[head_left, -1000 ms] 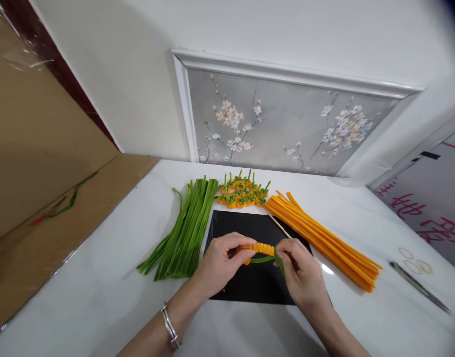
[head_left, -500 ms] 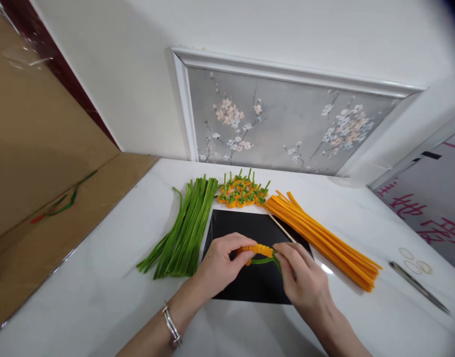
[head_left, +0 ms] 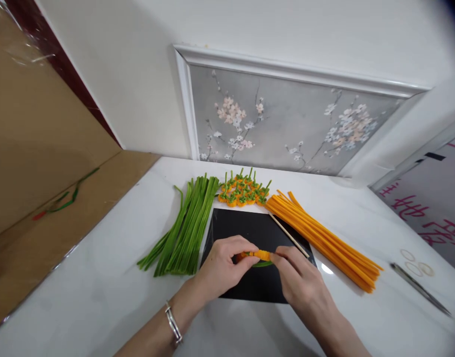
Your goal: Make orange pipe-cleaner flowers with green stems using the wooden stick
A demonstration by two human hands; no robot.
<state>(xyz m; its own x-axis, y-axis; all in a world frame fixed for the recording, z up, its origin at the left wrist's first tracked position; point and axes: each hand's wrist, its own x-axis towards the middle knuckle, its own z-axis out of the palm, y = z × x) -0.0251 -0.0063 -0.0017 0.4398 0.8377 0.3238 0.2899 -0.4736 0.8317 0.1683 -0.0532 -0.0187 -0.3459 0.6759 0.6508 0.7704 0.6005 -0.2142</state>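
Observation:
Above a black mat (head_left: 246, 225), my left hand (head_left: 223, 265) pinches one end of a coiled orange piece (head_left: 263, 255). My right hand (head_left: 296, 272) has its fingertips closed on the other end. A green strip (head_left: 262, 264) shows just below the orange coils, between the hands. Part of the piece is hidden by my fingers. Behind the mat stand several small orange pieces with green stems (head_left: 242, 191). A bundle of green fuzzy stems (head_left: 192, 225) lies left of the mat, and a bundle of orange stems (head_left: 324, 240) lies at its right.
A thin wooden stick (head_left: 289, 235) rests across the mat's right part. Farther right on the white table (head_left: 112, 297) are tweezers (head_left: 421, 289) and several pale rings (head_left: 414, 268). Cardboard (head_left: 45, 173) borders the left side, and a framed floral panel (head_left: 283, 119) is behind.
My right fingertips have shifted slightly left and now cover the end of the orange piece. Less of its coiled part shows between my hands. The view has shifted slightly.

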